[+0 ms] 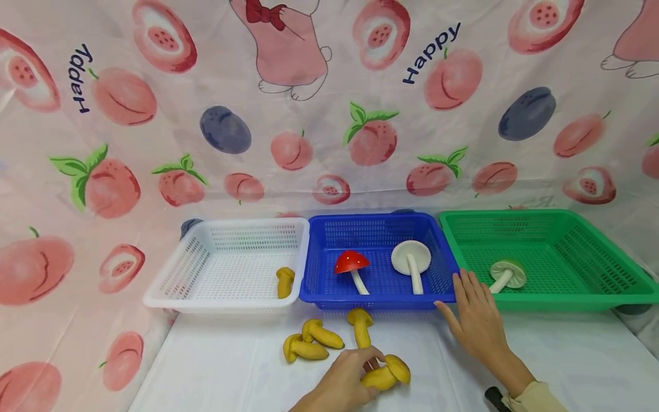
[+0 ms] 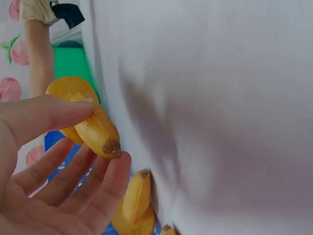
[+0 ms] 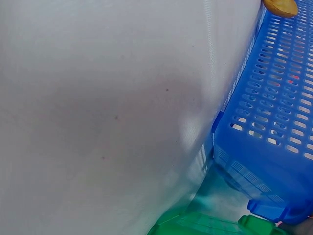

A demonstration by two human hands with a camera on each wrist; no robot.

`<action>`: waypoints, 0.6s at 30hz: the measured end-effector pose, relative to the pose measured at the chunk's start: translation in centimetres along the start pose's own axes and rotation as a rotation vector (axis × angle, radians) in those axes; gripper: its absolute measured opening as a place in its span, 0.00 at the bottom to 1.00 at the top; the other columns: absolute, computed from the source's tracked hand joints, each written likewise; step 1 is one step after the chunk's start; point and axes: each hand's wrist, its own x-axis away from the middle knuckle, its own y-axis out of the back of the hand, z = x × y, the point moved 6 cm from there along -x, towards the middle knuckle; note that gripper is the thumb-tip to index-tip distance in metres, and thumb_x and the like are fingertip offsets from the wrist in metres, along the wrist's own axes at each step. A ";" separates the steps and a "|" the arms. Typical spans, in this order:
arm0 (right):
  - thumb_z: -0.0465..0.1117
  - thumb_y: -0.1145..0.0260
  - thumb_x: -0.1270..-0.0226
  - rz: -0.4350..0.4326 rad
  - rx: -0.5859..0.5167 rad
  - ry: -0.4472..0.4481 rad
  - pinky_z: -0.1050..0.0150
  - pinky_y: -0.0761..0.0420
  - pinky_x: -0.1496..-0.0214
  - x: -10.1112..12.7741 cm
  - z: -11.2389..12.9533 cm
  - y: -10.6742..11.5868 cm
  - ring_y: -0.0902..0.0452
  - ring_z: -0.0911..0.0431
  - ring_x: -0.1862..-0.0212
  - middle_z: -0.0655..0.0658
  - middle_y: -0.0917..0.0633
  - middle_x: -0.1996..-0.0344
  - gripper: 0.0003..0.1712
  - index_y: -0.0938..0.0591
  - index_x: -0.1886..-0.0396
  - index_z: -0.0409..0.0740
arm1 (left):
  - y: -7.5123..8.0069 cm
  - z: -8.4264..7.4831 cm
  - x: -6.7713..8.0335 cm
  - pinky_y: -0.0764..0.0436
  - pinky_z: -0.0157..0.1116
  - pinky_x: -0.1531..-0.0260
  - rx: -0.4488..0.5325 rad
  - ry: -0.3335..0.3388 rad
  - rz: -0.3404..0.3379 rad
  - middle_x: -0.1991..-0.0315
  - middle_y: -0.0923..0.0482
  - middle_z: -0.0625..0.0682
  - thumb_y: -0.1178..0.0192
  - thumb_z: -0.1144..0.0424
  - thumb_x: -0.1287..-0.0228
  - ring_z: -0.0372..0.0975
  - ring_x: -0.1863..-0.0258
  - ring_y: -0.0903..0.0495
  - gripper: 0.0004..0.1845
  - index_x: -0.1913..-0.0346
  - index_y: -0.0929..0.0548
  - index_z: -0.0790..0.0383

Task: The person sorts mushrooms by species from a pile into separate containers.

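My left hand point(image 1: 346, 375) holds a yellow toy mushroom point(image 1: 386, 375) low over the front of the table. In the left wrist view the thumb point(image 2: 58, 115) lies across its stem, with the fingers point(image 2: 105, 193) behind it. Just beyond that hand lie several more yellow mushrooms: two point(image 1: 314, 337) side by side, and one point(image 1: 360, 327) by the blue basket point(image 1: 378, 302). My right hand point(image 1: 479, 315) holds nothing; its fingers are extended at the rims where the blue basket and the green basket point(image 1: 561, 304) meet. The right wrist view does not show that hand.
A white basket point(image 1: 221, 306) at the left contains one yellow mushroom point(image 1: 285, 281). The blue basket contains a red-capped mushroom point(image 1: 352, 262) and a white mushroom point(image 1: 412, 258). In the green basket lies a greenish-capped mushroom point(image 1: 508, 272). A fruit-print cloth point(image 1: 309, 114) hangs behind.
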 end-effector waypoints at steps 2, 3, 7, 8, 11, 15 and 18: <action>0.59 0.45 0.32 -0.001 0.000 -0.001 0.45 0.51 0.28 0.0 0.1 0.0 0.42 0.34 0.34 0.26 0.35 0.36 0.42 0.36 0.34 0.27 | 0.5 -0.1 0.3 0.25 0.28 0.67 -0.008 -0.010 -0.018 0.67 0.24 0.36 0.30 0.72 0.53 0.28 0.69 0.27 0.22 0.53 0.19 0.51; 0.59 0.45 0.32 -0.003 0.001 -0.001 0.45 0.51 0.28 0.0 0.1 0.0 0.42 0.34 0.34 0.26 0.35 0.36 0.42 0.35 0.34 0.27 | 0.7 -0.2 0.4 0.25 0.28 0.67 -0.013 -0.016 -0.025 0.67 0.24 0.35 0.30 0.71 0.52 0.28 0.68 0.27 0.21 0.53 0.19 0.51; 0.59 0.44 0.32 -0.006 0.005 -0.002 0.45 0.50 0.29 0.0 0.1 0.2 0.42 0.34 0.34 0.27 0.35 0.36 0.42 0.35 0.35 0.27 | 1.7 -0.5 0.9 0.24 0.28 0.65 -0.018 -0.057 -0.056 0.65 0.23 0.36 0.31 0.71 0.52 0.28 0.66 0.27 0.22 0.52 0.19 0.53; 0.59 0.44 0.32 -0.004 0.006 -0.003 0.44 0.50 0.29 0.0 0.1 0.1 0.42 0.34 0.34 0.27 0.35 0.36 0.42 0.35 0.35 0.27 | 1.9 -0.6 1.0 0.23 0.28 0.65 -0.019 -0.070 -0.065 0.65 0.23 0.37 0.31 0.71 0.52 0.28 0.65 0.26 0.22 0.52 0.19 0.54; 0.59 0.44 0.32 0.007 0.009 -0.005 0.43 0.48 0.30 0.0 0.1 0.0 0.42 0.35 0.33 0.27 0.35 0.36 0.42 0.35 0.34 0.27 | 2.7 -0.8 1.2 0.23 0.28 0.67 -0.027 -0.112 -0.101 0.65 0.22 0.38 0.31 0.71 0.53 0.29 0.64 0.26 0.21 0.52 0.19 0.56; 0.58 0.44 0.32 0.013 0.010 -0.008 0.44 0.49 0.30 0.0 0.1 -0.1 0.43 0.35 0.33 0.27 0.36 0.35 0.42 0.36 0.34 0.27 | 3.6 -1.1 1.5 0.23 0.27 0.70 -0.059 -0.163 -0.158 0.66 0.21 0.40 0.31 0.71 0.54 0.30 0.64 0.25 0.21 0.53 0.18 0.56; 0.58 0.44 0.32 0.010 0.009 -0.009 0.44 0.50 0.29 0.0 0.1 0.0 0.43 0.35 0.33 0.27 0.36 0.35 0.42 0.36 0.34 0.27 | 4.2 -1.2 1.6 0.23 0.27 0.71 -0.065 -0.171 -0.175 0.66 0.21 0.40 0.31 0.71 0.55 0.30 0.64 0.25 0.21 0.53 0.18 0.56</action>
